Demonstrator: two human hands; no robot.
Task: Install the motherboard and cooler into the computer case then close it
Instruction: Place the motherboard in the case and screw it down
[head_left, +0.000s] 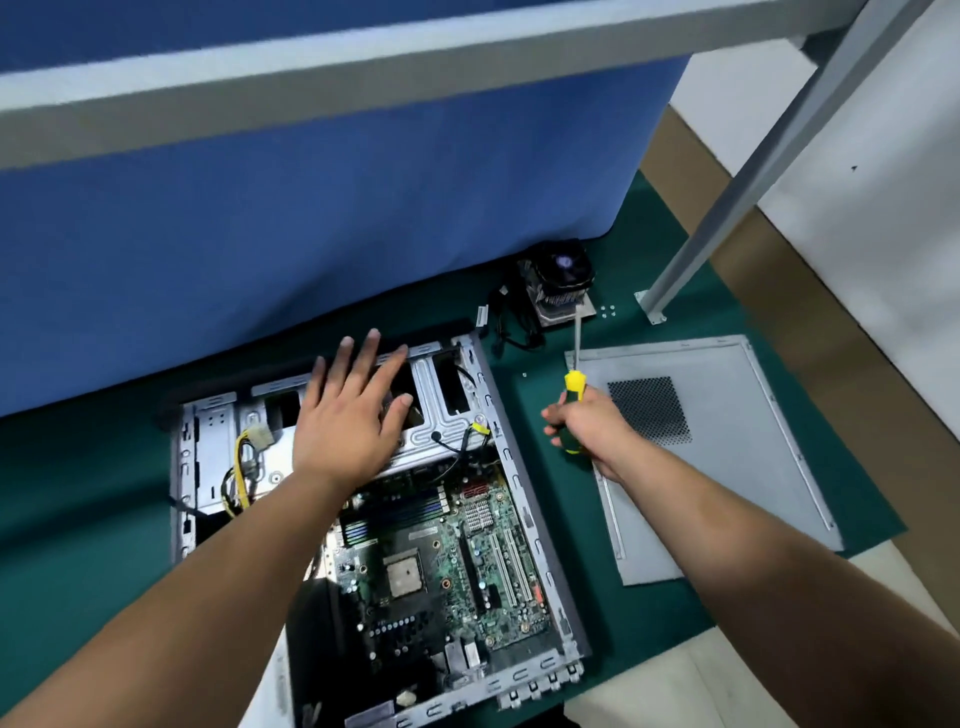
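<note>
The motherboard (441, 566) lies inside the open case (519, 467); stiff but fragile, best held by its edges. The left hand (348, 415) rests flat on the drive cage; the right hand (582, 426) grips a screwdriver (574, 384) above the surface (649, 613)

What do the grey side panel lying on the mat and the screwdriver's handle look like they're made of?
The flat grey side panel looks like painted or matte sheet metal: thin folded edges and a punched perforated vent. The yellow-and-green screwdriver handle, gripped by the right hand, looks like smooth moulded plastic, perhaps rubber-coated; its shaft appears to be bright steel.
</note>
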